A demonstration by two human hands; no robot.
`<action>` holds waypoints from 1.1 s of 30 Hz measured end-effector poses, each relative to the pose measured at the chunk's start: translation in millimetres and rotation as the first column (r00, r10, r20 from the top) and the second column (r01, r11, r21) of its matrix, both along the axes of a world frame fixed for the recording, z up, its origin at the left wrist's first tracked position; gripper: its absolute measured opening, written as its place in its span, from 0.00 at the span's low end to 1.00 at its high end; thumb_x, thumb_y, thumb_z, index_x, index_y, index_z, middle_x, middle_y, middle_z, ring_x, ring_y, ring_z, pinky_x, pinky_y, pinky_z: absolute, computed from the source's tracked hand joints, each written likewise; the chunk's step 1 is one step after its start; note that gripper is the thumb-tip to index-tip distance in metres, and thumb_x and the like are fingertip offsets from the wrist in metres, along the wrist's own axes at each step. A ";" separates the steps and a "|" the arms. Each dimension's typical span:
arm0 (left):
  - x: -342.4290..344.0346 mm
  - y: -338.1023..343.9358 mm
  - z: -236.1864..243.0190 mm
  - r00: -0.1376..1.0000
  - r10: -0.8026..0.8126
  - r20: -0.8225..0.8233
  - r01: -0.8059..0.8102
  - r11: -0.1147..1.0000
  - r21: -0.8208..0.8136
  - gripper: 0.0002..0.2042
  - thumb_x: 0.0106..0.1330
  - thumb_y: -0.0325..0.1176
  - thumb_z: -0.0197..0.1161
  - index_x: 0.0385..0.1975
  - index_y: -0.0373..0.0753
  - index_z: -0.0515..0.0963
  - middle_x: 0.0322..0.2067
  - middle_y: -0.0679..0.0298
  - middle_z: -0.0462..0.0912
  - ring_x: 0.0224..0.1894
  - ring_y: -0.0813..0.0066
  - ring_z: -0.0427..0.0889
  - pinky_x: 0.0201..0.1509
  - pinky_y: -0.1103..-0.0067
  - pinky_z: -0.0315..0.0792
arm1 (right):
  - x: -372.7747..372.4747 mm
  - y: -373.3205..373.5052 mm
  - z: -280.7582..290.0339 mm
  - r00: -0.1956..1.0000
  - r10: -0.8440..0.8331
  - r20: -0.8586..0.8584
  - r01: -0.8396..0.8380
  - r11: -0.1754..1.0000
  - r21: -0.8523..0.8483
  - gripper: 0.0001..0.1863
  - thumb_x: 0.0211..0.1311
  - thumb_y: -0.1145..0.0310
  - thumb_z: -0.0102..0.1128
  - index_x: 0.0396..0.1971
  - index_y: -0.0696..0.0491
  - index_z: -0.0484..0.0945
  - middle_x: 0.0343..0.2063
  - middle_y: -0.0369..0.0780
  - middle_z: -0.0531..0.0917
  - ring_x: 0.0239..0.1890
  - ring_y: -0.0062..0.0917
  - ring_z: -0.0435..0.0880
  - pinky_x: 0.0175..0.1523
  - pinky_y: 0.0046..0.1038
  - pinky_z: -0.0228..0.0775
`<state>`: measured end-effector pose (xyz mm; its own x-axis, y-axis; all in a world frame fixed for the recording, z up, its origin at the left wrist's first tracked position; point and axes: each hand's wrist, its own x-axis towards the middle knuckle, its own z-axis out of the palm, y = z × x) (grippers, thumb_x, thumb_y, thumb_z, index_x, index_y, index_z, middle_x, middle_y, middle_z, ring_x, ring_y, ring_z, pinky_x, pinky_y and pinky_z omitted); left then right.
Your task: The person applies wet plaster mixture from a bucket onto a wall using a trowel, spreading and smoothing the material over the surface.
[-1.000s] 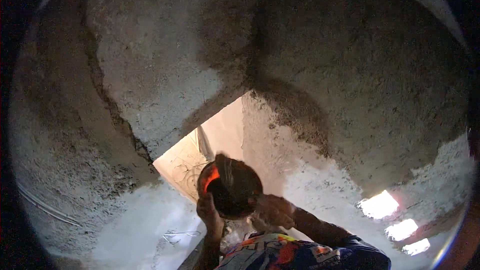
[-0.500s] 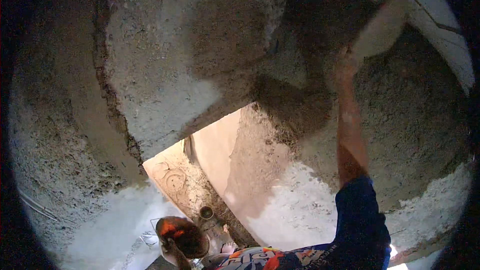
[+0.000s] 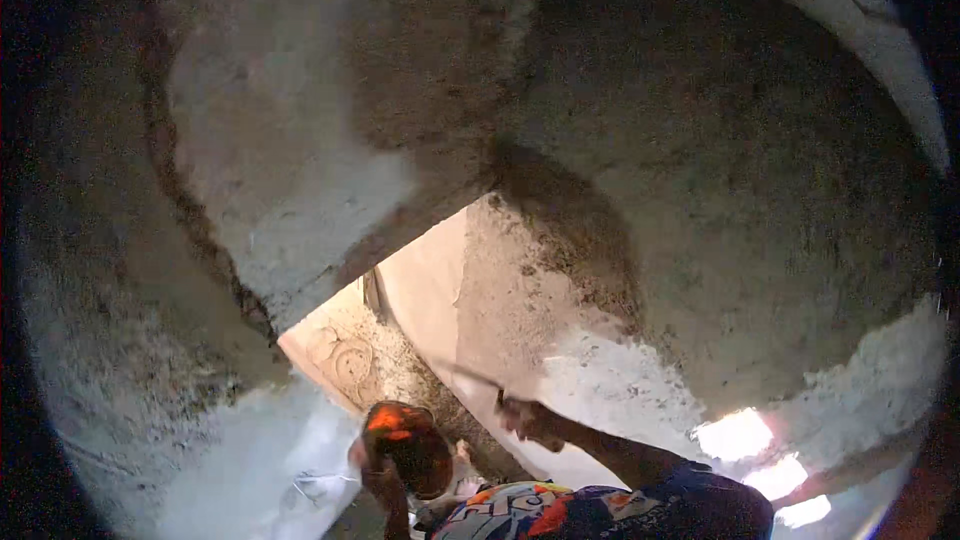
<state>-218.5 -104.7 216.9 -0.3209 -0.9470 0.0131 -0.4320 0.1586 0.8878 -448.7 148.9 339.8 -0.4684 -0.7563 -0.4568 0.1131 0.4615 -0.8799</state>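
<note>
My left hand [image 3: 376,472] is closed round the side of an orange-red, bucket-like container [image 3: 405,448], low in the picture; its inside looks dark, and I cannot make out what it holds. To the right of it, my right hand [image 3: 528,422] grips the handle of a plastering trowel [image 3: 468,373]. The trowel's blade shows nearly edge-on and a little blurred, pointing up and left from the fist, apart from the container. A broad area of darker, damp-looking plaster [image 3: 720,170] covers the wall at the right.
A paler wall stretch with a dark patch [image 3: 430,70] fills the upper middle, above a straight slanting edge. Below that edge lies a brightly lit, plaster-spattered floor [image 3: 345,355]. Bare feet stand near the container. Bright light patches [image 3: 735,435] show at the lower right.
My right hand has come down from the upper right wall with the trowel and is now near the container. The container has shifted right and slightly up in the picture.
</note>
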 end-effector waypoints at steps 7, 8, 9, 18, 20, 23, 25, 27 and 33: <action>-99.9 56.2 86.1 0.687 -0.722 0.087 0.713 0.646 -0.272 0.12 0.56 0.36 0.64 0.34 0.35 0.76 0.28 0.51 0.79 0.33 0.53 0.80 0.37 0.66 0.73 | 39.0 34.1 -0.3 0.677 0.343 -0.651 -0.172 0.934 0.313 0.20 0.62 0.55 0.52 0.45 0.56 0.70 0.31 0.46 0.79 0.34 0.36 0.82 0.39 0.34 0.75; -114.3 65.7 102.5 0.629 -0.770 0.110 0.758 0.576 -0.305 0.11 0.56 0.36 0.64 0.33 0.35 0.76 0.28 0.51 0.79 0.33 0.52 0.79 0.36 0.66 0.73 | 41.2 34.1 4.5 0.741 0.311 -0.595 -0.172 0.945 0.279 0.20 0.62 0.55 0.52 0.45 0.56 0.70 0.31 0.46 0.79 0.34 0.36 0.82 0.39 0.34 0.75; -124.8 74.8 122.3 0.549 -0.816 0.179 0.815 0.477 -0.329 0.09 0.55 0.35 0.64 0.30 0.36 0.76 0.27 0.51 0.79 0.32 0.50 0.79 0.34 0.65 0.73 | 42.5 35.6 7.9 0.792 0.279 -0.543 -0.167 0.954 0.247 0.20 0.62 0.55 0.52 0.46 0.56 0.70 0.31 0.46 0.79 0.34 0.35 0.82 0.39 0.34 0.75; -131.4 65.3 166.6 0.520 -0.850 0.083 0.774 0.427 -0.467 0.09 0.55 0.35 0.64 0.24 0.36 0.75 0.22 0.50 0.77 0.26 0.48 0.77 0.29 0.65 0.69 | 60.4 37.1 32.4 0.994 0.103 -0.044 -0.104 0.995 -0.008 0.21 0.63 0.53 0.51 0.49 0.54 0.71 0.31 0.43 0.80 0.33 0.33 0.81 0.38 0.32 0.74; -128.6 67.1 173.8 0.689 -0.724 0.035 0.629 0.574 -0.524 0.10 0.57 0.35 0.65 0.22 0.37 0.74 0.19 0.58 0.76 0.23 0.61 0.77 0.31 0.70 0.69 | 65.3 40.3 39.7 0.996 0.047 0.074 -0.043 0.998 -0.049 0.22 0.63 0.53 0.51 0.49 0.53 0.71 0.31 0.42 0.80 0.32 0.32 0.81 0.38 0.32 0.73; -128.6 82.0 181.2 0.749 -0.465 -0.473 0.519 0.855 -0.018 0.11 0.62 0.38 0.65 0.30 0.37 0.74 0.27 0.66 0.76 0.29 0.76 0.72 0.35 0.75 0.69 | 69.1 38.7 58.7 0.970 -0.044 0.239 0.068 0.993 -0.093 0.22 0.64 0.52 0.51 0.50 0.52 0.72 0.31 0.42 0.81 0.32 0.32 0.80 0.38 0.31 0.73; -130.6 90.6 187.9 0.695 -0.194 -0.692 0.350 0.932 0.090 0.14 0.66 0.40 0.62 0.39 0.33 0.72 0.33 0.62 0.76 0.34 0.74 0.72 0.39 0.76 0.68 | 65.4 39.4 87.5 0.937 -0.123 0.326 0.168 0.979 -0.115 0.22 0.64 0.52 0.51 0.51 0.52 0.72 0.31 0.41 0.81 0.32 0.31 0.80 0.38 0.31 0.73; -129.3 89.3 188.0 0.752 -0.170 -0.637 0.322 0.938 0.130 0.15 0.66 0.41 0.61 0.37 0.32 0.72 0.33 0.62 0.76 0.34 0.72 0.72 0.40 0.76 0.68 | 54.4 43.9 144.0 0.897 -0.240 0.370 0.320 0.932 -0.171 0.23 0.64 0.52 0.51 0.51 0.51 0.72 0.31 0.40 0.81 0.32 0.31 0.80 0.37 0.30 0.72; -85.3 46.7 94.5 0.856 -0.353 -0.379 0.306 0.935 -0.178 0.20 0.63 0.46 0.63 0.34 0.30 0.75 0.29 0.58 0.78 0.32 0.66 0.75 0.38 0.71 0.70 | -19.8 60.4 262.1 0.712 -0.699 0.061 0.421 0.356 -0.834 0.17 0.66 0.56 0.50 0.49 0.50 0.69 0.32 0.36 0.74 0.33 0.23 0.74 0.36 0.26 0.71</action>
